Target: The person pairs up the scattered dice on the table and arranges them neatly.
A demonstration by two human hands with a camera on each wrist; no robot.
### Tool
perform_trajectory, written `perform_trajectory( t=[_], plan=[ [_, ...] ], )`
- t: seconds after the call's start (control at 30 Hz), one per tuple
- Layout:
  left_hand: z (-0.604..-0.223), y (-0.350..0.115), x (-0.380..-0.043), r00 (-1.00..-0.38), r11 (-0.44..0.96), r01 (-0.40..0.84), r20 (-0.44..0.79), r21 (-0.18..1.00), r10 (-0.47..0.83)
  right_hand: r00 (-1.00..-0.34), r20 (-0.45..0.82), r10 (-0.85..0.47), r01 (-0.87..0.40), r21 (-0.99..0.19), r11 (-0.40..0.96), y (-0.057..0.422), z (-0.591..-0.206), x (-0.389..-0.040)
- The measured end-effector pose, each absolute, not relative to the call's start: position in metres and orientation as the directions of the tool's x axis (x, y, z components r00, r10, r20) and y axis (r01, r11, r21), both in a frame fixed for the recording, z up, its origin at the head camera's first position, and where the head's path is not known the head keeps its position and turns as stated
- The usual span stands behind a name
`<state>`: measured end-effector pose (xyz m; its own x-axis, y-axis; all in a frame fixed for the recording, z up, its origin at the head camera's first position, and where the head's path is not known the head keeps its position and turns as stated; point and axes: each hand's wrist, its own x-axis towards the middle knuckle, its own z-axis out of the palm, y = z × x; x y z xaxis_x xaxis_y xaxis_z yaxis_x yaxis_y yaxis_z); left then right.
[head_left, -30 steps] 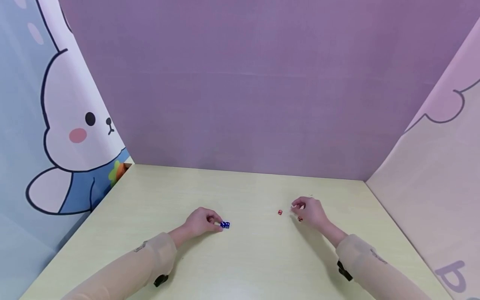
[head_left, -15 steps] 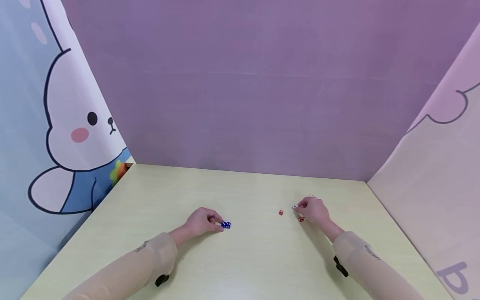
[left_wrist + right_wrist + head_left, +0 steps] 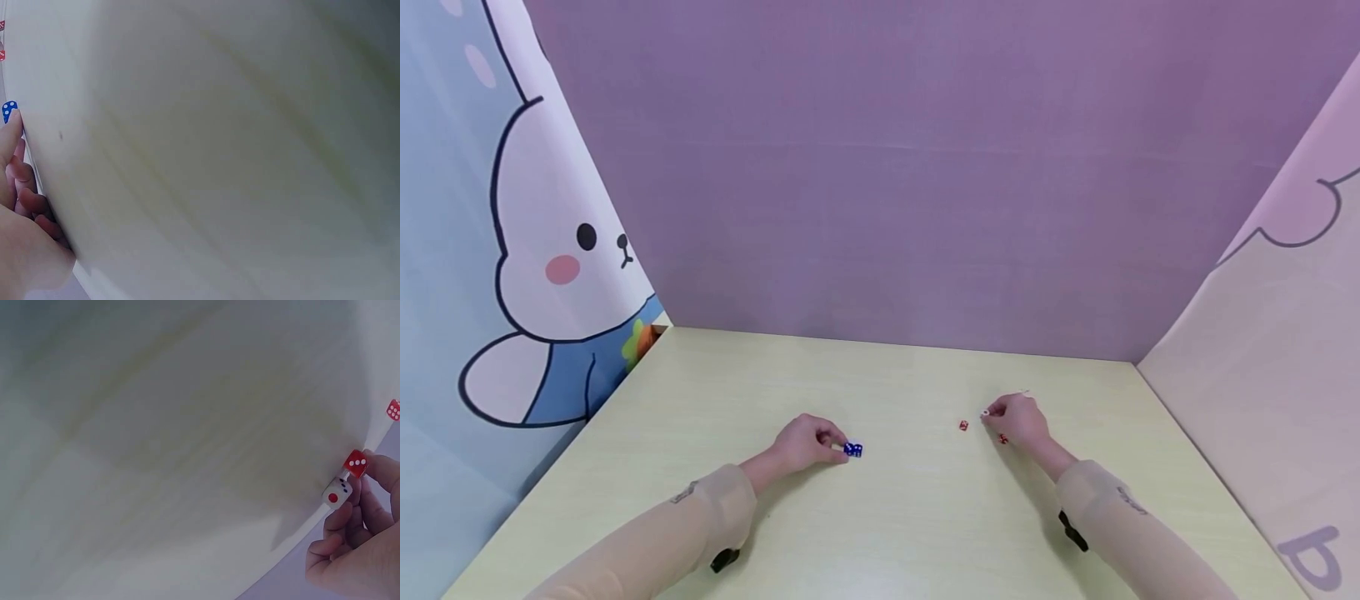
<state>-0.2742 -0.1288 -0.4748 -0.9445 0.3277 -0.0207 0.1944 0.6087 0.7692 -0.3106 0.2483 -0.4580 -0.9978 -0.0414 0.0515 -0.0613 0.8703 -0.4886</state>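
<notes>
Two blue dice (image 3: pixel 853 450) with white pips sit side by side on the table, at the fingertips of my left hand (image 3: pixel 805 443), which pinches them at their left end. Part of a blue die (image 3: pixel 9 110) shows by the finger in the left wrist view. My right hand (image 3: pixel 1018 419) pinches a white die (image 3: pixel 985 414) between thumb and finger. A red die (image 3: pixel 963 425) lies left of it, and another red die (image 3: pixel 1003 438) is partly hidden beneath the hand. In the right wrist view a white die (image 3: pixel 337 492) and a red die (image 3: pixel 357 463) appear close to the fingers.
A small white thing (image 3: pixel 1025 392) peeks out behind the right hand, too small to tell. The pale table (image 3: pixel 895 525) meets a purple backdrop (image 3: pixel 880 167). A rabbit-print cloth (image 3: pixel 550 217) hangs at the left and a pale printed cloth (image 3: pixel 1285 375) at the right.
My right hand has shifted slightly left with the white die, and its forearm has swung left. The left hand and blue dice have stayed in place.
</notes>
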Motion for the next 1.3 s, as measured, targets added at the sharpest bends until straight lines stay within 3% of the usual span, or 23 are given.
perform_trajectory(
  t=[0.27, 1.1, 1.3],
  plan=[
    [-0.475, -0.13, -0.272, -0.936, 0.602, 0.221, -0.006, 0.768, 0.351, -0.996, 0.034, -0.081, -0.087, -0.528, 0.845, 0.244, -0.458, -0.304],
    [-0.475, -0.129, -0.272, -0.939, 0.596, 0.211, -0.009, 0.775, 0.344, -0.981, 0.096, -0.166, -0.191, -0.505, 0.841, 0.224, -0.454, -0.265],
    [-0.474, -0.129, -0.271, -0.936, 0.588, 0.229, 0.009, 0.776, 0.353, -0.963, 0.126, -0.237, -0.268, -0.508, 0.819, 0.217, -0.453, -0.256]
  ],
)
